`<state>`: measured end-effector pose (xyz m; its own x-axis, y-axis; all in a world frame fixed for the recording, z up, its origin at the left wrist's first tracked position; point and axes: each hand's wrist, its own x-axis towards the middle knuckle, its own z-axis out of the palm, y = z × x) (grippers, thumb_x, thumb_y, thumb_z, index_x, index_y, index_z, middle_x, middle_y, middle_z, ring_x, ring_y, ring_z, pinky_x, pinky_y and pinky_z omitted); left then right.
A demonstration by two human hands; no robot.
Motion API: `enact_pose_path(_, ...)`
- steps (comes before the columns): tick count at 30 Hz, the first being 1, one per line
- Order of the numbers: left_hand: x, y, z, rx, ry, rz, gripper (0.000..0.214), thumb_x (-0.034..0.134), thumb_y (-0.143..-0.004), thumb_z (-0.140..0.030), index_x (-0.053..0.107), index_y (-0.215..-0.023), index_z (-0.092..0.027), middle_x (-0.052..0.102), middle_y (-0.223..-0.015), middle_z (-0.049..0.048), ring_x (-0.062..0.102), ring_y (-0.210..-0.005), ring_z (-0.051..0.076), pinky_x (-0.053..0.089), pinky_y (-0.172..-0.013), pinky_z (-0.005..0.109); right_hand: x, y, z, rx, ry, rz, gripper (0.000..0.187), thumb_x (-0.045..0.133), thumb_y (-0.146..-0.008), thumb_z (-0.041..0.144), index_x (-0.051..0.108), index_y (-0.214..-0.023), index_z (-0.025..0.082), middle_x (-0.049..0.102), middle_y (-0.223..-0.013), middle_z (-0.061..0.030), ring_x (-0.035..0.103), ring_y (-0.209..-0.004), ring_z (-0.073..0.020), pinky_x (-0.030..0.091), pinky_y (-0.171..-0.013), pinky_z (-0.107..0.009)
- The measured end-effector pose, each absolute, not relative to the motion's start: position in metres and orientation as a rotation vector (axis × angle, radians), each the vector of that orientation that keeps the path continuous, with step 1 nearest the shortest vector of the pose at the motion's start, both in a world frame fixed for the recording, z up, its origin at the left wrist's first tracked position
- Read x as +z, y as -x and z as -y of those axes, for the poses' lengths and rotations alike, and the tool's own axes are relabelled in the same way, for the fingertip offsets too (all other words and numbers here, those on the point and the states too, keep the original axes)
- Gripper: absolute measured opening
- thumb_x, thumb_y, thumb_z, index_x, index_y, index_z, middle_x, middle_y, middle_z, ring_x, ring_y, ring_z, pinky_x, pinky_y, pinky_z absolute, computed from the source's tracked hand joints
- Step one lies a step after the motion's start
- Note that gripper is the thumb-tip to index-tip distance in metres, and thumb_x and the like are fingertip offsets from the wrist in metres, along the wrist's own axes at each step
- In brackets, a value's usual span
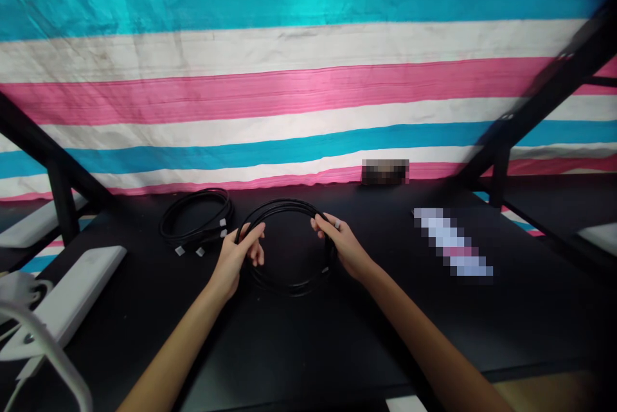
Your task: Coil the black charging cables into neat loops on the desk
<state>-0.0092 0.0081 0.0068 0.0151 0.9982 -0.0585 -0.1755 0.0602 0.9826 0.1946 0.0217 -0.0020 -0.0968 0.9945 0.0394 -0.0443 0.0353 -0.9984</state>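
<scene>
A coiled black cable (284, 205) forms a round loop of several turns in front of me, low over the black table. My left hand (240, 251) grips the loop's left side, thumb and fingers closed around it. On the opposite side my right hand (340, 238) is closed on the same coil. A small light connector end (325, 269) shows at the coil's lower right. To the left of my left hand lies a second coiled black cable (196, 232), with several pale connector ends beside it, untouched.
A long white power strip (81, 299) lies at the left, with a white plug and cord. A blurred-out strip-like item (453, 243) is at the right, and a blurred dark object (384, 171) at the back. Black frame bars (530, 100) slant at both sides before a striped sheet (289, 90).
</scene>
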Motion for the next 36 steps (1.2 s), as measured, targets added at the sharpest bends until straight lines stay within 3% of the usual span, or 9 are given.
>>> enact_pose_path(5,0.013,0.012,-0.007,1.258,-0.778,-0.946,0.048,0.064,-0.078,-0.038,0.031,-0.048,-0.019,0.023,-0.037,-0.0104,0.023,-0.027,0.002,0.021,-0.032,0.017,0.002,-0.194,-0.019,1.413,1.025,1.3,0.031,0.059,-0.08,0.048,0.062,-0.086,0.017,0.054,-0.067,-0.0003,0.05,-0.065,-0.0139,0.039,-0.064,-0.026)
enact_pose_path(9,0.015,0.017,-0.009,1.285,-0.512,-0.754,0.051,0.061,-0.08,-0.035,0.023,-0.049,-0.02,0.02,-0.037,-0.0103,0.021,-0.027,0.003,0.023,-0.03,0.018,0.003,-0.194,-0.015,1.486,1.025,1.398,0.035,0.066,-0.077,0.039,0.059,-0.105,0.019,0.056,-0.065,0.0017,0.054,-0.065,-0.0142,0.04,-0.065,-0.027)
enact_pose_path(13,0.014,0.021,-0.011,1.272,-0.363,-0.567,0.053,0.053,-0.087,-0.033,0.017,-0.05,-0.02,0.023,-0.035,-0.0082,0.025,-0.026,0.004,0.024,-0.029,0.02,0.0,-0.189,-0.012,1.557,0.971,1.406,0.03,0.062,-0.08,0.038,0.058,-0.103,0.018,0.06,-0.068,0.001,0.059,-0.067,-0.0139,0.044,-0.067,-0.028)
enact_pose_path(18,0.009,0.02,-0.011,1.232,-0.27,-0.467,0.053,0.043,-0.092,-0.034,0.014,-0.05,-0.021,0.025,-0.034,-0.0062,0.026,-0.026,0.006,0.024,-0.03,0.021,-0.003,-0.182,-0.012,1.667,0.972,1.296,0.032,0.055,-0.083,0.049,0.054,-0.09,0.018,0.063,-0.07,-0.0006,0.064,-0.062,-0.0144,0.05,-0.058,-0.027)
enact_pose_path(22,0.009,0.016,-0.007,1.128,-0.289,-0.384,0.052,0.047,-0.09,-0.036,0.019,-0.049,-0.02,0.027,-0.036,-0.0059,0.03,-0.028,0.006,0.026,-0.031,0.021,-0.007,-0.183,-0.015,1.55,1.008,1.288,0.035,0.048,-0.085,0.053,0.052,-0.085,0.018,0.052,-0.047,0.0069,0.063,-0.047,-0.0146,0.051,-0.049,-0.025)
enact_pose_path(27,0.017,0.014,-0.003,1.033,-0.454,-0.431,0.036,0.056,-0.082,-0.04,0.042,-0.057,-0.018,0.03,-0.037,-0.0073,0.034,-0.031,0.007,0.03,-0.034,0.019,-0.007,-0.187,-0.017,1.473,1.049,1.255,0.038,0.047,-0.085,0.055,0.053,-0.075,0.018,0.038,-0.034,0.0113,0.047,-0.029,-0.0099,0.048,-0.036,-0.022)
enact_pose_path(31,0.017,0.015,-0.006,1.022,-0.541,-0.578,0.028,0.05,-0.085,-0.04,0.053,-0.072,-0.015,0.031,-0.038,-0.0088,0.03,-0.028,0.005,0.023,-0.03,0.018,-0.001,-0.189,-0.016,1.474,1.095,1.341,0.04,0.048,-0.084,0.055,0.055,-0.074,0.017,0.035,-0.032,0.0115,0.041,-0.026,-0.0079,0.045,-0.032,-0.019)
enact_pose_path(36,0.015,0.017,-0.006,0.991,-0.766,-0.804,0.041,0.04,-0.087,-0.052,0.057,-0.084,-0.015,0.031,-0.036,-0.0093,0.033,-0.025,0.006,0.022,-0.03,0.018,0.0,-0.191,-0.017,1.462,1.152,1.393,0.04,0.048,-0.084,0.055,0.056,-0.072,0.017,0.035,-0.03,0.0115,0.041,-0.025,-0.0076,0.04,-0.031,-0.017)
